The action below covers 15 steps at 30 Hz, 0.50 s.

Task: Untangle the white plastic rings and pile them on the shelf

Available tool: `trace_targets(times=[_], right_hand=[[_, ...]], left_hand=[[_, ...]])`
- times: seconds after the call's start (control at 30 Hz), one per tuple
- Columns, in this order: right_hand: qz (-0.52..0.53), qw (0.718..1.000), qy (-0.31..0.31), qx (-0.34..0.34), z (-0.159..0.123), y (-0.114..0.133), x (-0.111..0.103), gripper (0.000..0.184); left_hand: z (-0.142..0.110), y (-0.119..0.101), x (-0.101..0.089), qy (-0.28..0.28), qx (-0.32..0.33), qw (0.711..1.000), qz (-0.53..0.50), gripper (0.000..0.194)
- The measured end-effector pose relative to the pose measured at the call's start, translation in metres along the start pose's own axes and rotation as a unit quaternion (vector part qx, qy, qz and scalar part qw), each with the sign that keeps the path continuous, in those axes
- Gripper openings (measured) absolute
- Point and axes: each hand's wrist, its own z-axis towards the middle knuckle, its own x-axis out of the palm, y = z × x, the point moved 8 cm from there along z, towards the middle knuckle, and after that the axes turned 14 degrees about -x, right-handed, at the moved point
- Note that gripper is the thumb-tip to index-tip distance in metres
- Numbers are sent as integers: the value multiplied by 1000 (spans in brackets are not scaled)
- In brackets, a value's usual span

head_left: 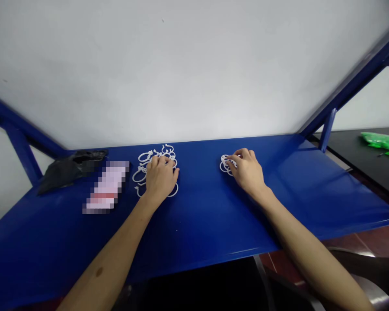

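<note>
My left hand (161, 178) rests palm down over a loose pile of white plastic rings (139, 175) on the blue table. Its fingers lie spread on the rings, the thumb stands apart, and part of the pile is hidden beneath. Several rings look open at one side, with small knobs at the ends, like shower curtain rings. To the right, my right hand (246, 169) is at a smaller cluster of white rings (225, 166). Thumb and fingertips close in a pinch on a ring there; the hand covers part of this cluster.
A black plastic bag (69, 168) lies at the back left of the blue table (194, 224). Beside it is a pixelated flat object (106, 185). Blue metal braces (329, 129) stand at both sides. A green bundle (381, 141) lies on a black table (350, 151) at far right.
</note>
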Motion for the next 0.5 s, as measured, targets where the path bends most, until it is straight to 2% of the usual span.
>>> trace_targets(times=[0.13,0.2,0.27,0.33,0.4,0.5], right_hand=[[-17,999,1,32,-4,-20,5,28],[25,999,-15,31,-4,-16,4,32],[113,993,-17,21,-2,-5,4,32],[232,972,13,17,-2,11,10,31],[348,936,55,30,-3,28,18,28],[453,886,72,66,-7,43,27,17]], left_hand=[[1,0,-5,-20,7,1000,16,22],[-3,-9,-17,-53,18,998,0,19],[-11,-24,-31,-87,43,995,-28,16],[-24,-45,-43,-107,101,987,-68,13],[-40,-66,-50,-117,177,973,-94,13],[-59,-85,-48,-113,261,952,-110,8]])
